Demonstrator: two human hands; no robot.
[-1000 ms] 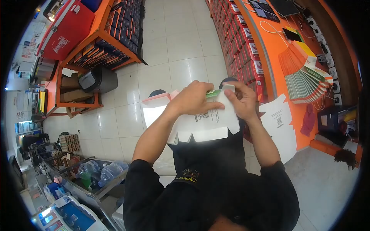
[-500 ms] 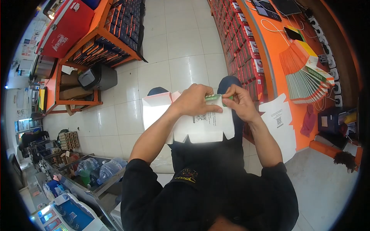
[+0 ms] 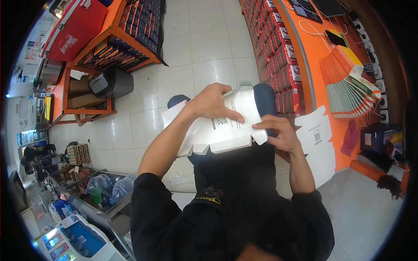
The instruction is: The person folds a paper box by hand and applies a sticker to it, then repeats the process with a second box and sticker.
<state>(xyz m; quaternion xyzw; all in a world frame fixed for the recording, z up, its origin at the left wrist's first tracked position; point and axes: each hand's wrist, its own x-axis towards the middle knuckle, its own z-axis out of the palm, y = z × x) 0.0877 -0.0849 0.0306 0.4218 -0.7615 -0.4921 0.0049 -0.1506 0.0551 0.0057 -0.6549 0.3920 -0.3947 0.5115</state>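
A partly folded white cardboard box blank point(image 3: 233, 141), printed with a QR code and small text, lies over my lap. My left hand point(image 3: 212, 103) grips its far side, thumb pressed flat on the printed panel and fingers at the far edge. At the near right corner, my right hand point(image 3: 281, 134) pinches a small flap between thumb and forefinger. A pale green flap stands out along the far edge. To the right, a second flat white blank point(image 3: 315, 143) with a QR code hangs partly over the table side.
An orange table point(image 3: 311, 69) on the right bears a fanned row of folded cartons point(image 3: 350, 93), a phone point(image 3: 336, 38) and cables. Red boxes point(image 3: 285, 74) are stacked beneath it. A dark bin point(image 3: 114, 82) and an orange shelf point(image 3: 130, 39) stand at the left.
My right hand has moved from the far edge toward me, to the near right corner flap. The blank has turned slightly, and its far green flap is now uncovered.
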